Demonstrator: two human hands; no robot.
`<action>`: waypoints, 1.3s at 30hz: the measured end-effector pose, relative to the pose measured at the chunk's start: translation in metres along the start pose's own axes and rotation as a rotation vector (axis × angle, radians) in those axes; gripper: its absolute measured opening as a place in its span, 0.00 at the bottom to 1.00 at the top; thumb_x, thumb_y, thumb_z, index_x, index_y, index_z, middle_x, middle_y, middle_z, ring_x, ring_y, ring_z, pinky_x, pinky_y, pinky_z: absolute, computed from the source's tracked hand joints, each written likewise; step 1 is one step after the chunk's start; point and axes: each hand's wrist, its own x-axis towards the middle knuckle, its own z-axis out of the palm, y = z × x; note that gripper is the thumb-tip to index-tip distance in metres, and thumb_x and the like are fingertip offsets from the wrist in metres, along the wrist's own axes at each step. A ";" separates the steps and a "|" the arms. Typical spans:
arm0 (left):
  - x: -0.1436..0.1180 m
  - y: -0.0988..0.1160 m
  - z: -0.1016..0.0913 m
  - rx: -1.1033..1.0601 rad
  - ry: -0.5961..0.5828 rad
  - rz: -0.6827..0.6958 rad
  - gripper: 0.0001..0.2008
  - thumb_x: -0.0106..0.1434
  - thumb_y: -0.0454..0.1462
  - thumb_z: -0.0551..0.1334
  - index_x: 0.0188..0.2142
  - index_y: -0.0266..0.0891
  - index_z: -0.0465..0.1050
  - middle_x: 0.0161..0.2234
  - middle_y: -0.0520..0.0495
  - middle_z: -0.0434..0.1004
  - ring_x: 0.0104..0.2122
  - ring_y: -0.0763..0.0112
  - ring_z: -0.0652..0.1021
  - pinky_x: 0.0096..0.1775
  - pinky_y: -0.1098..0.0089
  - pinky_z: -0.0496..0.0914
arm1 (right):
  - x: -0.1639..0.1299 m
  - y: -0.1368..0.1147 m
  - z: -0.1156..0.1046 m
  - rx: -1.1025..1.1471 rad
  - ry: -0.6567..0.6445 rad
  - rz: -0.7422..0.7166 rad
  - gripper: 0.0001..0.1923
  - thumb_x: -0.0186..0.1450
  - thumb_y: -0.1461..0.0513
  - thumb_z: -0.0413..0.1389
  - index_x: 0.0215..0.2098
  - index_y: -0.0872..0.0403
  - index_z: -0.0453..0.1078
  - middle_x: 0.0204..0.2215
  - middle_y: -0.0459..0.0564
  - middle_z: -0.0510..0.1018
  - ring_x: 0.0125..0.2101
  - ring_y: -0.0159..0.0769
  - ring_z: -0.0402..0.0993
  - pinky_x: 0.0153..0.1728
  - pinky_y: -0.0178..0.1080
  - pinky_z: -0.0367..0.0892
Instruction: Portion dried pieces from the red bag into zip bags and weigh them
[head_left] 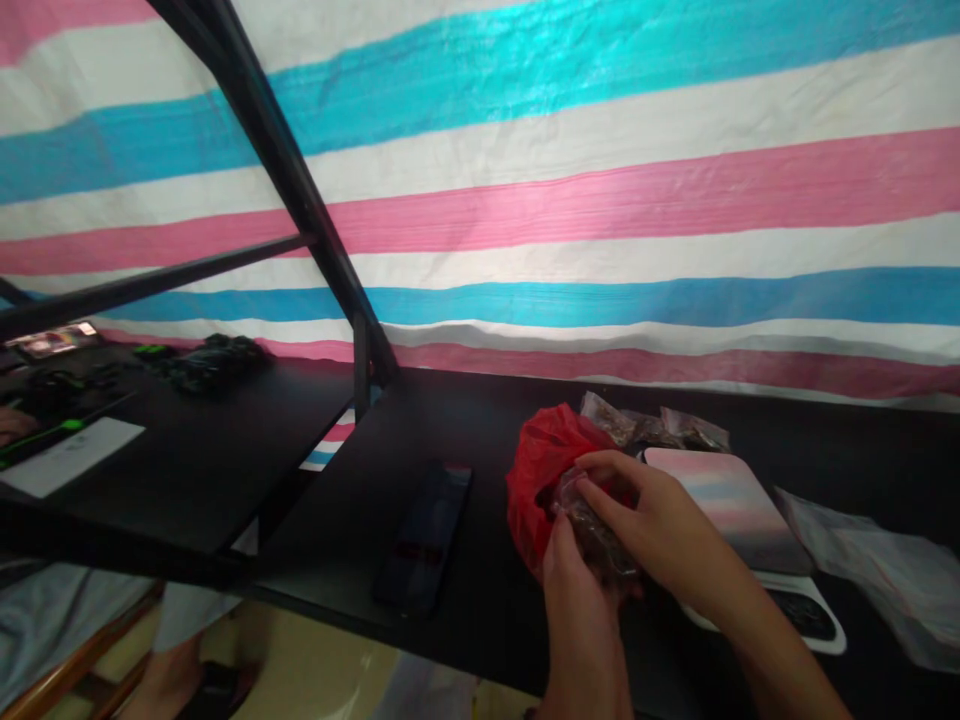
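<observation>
Both hands are closed on a small clear zip bag (598,535) with brown contents, too blurred to name. My left hand (574,590) grips it from below, thumb near its upper edge. From the right, my right hand (649,510) pinches the bag's top edge. Just behind the bag, a crumpled red plastic bag (544,465) stands with its mouth open. To the right is a small scale (712,490) with a shiny metal plate and a white body, partly covered by my right forearm.
Several filled zip bags (660,428) lie behind the scale, and flat clear bags (892,575) to its right. A dark phone (426,540) rests on the black table (330,560). A black metal post (315,220) rises at left. Another person's hand (13,425) shows at far left.
</observation>
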 end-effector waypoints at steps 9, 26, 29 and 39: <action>0.000 0.002 0.010 0.093 0.067 -0.008 0.20 0.75 0.41 0.56 0.57 0.31 0.74 0.32 0.40 0.86 0.21 0.64 0.82 0.18 0.72 0.68 | -0.003 0.003 -0.011 0.081 -0.011 0.011 0.16 0.68 0.54 0.61 0.49 0.50 0.84 0.43 0.54 0.89 0.42 0.49 0.86 0.47 0.49 0.79; -0.004 0.001 0.015 0.149 0.100 -0.035 0.23 0.76 0.40 0.54 0.64 0.28 0.69 0.33 0.40 0.85 0.18 0.67 0.78 0.18 0.71 0.64 | -0.004 0.008 -0.002 0.019 0.034 0.005 0.11 0.67 0.56 0.58 0.41 0.47 0.83 0.41 0.50 0.88 0.42 0.46 0.84 0.47 0.46 0.74; -0.004 -0.001 0.018 0.131 0.154 0.008 0.23 0.74 0.41 0.58 0.64 0.31 0.71 0.44 0.35 0.86 0.26 0.64 0.83 0.21 0.71 0.69 | -0.004 0.010 -0.003 0.050 0.029 -0.004 0.11 0.67 0.55 0.58 0.41 0.48 0.82 0.41 0.50 0.88 0.43 0.46 0.83 0.47 0.46 0.75; -0.013 -0.014 0.004 0.433 -0.005 0.501 0.25 0.72 0.51 0.64 0.63 0.45 0.75 0.63 0.39 0.79 0.64 0.51 0.78 0.59 0.60 0.76 | -0.005 0.007 -0.027 0.193 0.046 -0.021 0.16 0.67 0.51 0.61 0.47 0.51 0.81 0.42 0.53 0.88 0.39 0.44 0.83 0.44 0.43 0.76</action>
